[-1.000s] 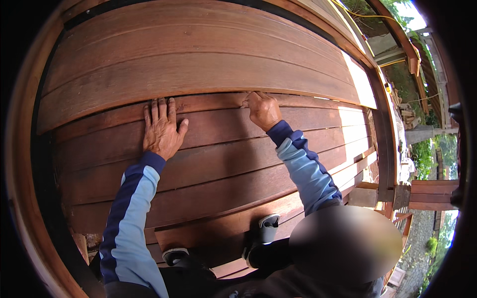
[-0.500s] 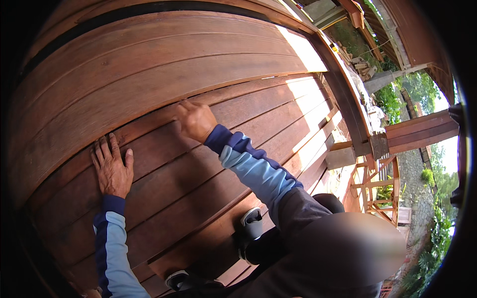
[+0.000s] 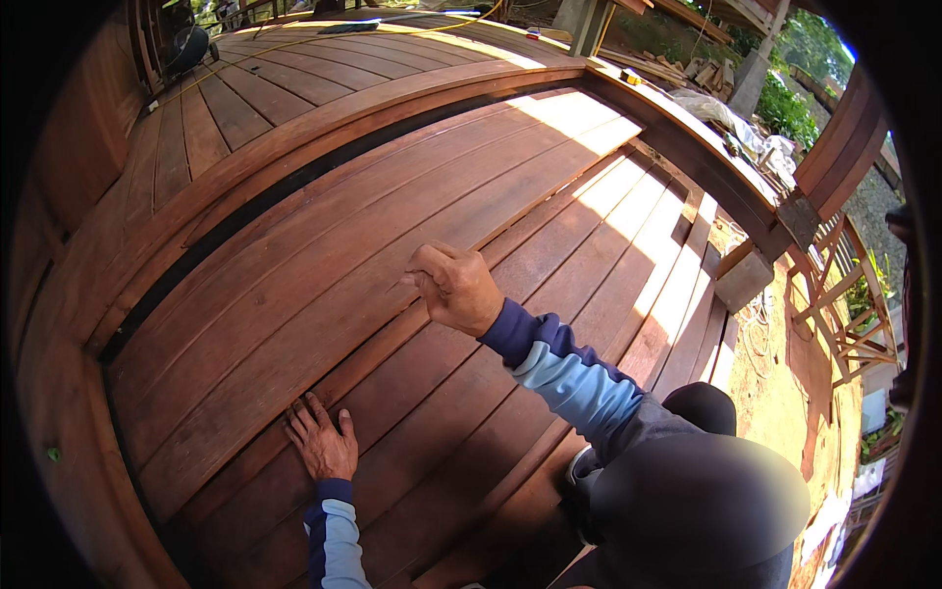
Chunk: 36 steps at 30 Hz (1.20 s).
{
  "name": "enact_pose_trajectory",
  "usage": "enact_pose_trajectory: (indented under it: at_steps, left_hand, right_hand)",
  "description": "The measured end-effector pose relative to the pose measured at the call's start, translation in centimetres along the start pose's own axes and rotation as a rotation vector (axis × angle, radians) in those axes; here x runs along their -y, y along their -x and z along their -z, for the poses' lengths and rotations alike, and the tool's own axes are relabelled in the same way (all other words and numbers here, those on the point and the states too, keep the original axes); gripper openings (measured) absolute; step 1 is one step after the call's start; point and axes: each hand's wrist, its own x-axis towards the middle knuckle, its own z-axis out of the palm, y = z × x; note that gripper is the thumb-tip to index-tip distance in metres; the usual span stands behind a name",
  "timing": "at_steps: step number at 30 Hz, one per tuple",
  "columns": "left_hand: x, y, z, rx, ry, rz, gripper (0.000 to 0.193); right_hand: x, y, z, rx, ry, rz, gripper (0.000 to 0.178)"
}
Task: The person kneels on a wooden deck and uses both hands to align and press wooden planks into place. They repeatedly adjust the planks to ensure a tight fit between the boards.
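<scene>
My left hand (image 3: 325,444) lies flat, fingers spread, on a reddish-brown wooden board of the lower level (image 3: 432,393). Its fingertips reach the narrow strip below the raised upper planks (image 3: 324,285). Farther right, my right hand (image 3: 454,288) is lifted over the front edge of those upper planks, its fingers curled in a pinch. A thin, small shape shows at its fingertips, too small to name. Both arms wear blue and light-blue sleeves.
A dark gap (image 3: 285,187) runs behind the upper planks, along a wooden beam. More decking (image 3: 285,88) spreads beyond, with a yellow cord across it. At right stand a wooden post (image 3: 844,147) on a block and a timber frame (image 3: 844,285). Sunlight falls on the right-hand boards.
The view has swung, so the far decking now shows. My right hand has lifted from the seam under the upper planks. My left hand still rests flat on the lower boards.
</scene>
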Motion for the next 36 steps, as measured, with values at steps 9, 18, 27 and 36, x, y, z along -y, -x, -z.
enact_pose_trajectory:
  at_steps: [9, 18, 27, 36]
  left_hand:
    - [1.7, 1.0, -1.8, -0.151, 0.222, -0.052, 0.062]
    - [14.2, 9.5, 1.0, -0.518, 0.133, 0.303, 0.043]
    - [25.8, 12.3, 1.8, -0.5, 0.056, 0.647, 0.048]
    - [26.5, 11.1, 2.2, -0.366, 0.349, 0.884, 0.044]
  right_hand:
    - [7.1, 3.8, -2.9, 0.075, -0.806, -0.749, 0.019]
    - [12.6, 5.2, -12.6, 0.47, -0.878, -0.584, 0.016]
    - [23.7, 3.6, -28.4, 0.618, -0.555, 0.114, 0.01]
    - [27.5, 4.4, -35.0, 0.693, -0.365, 0.289, 0.02]
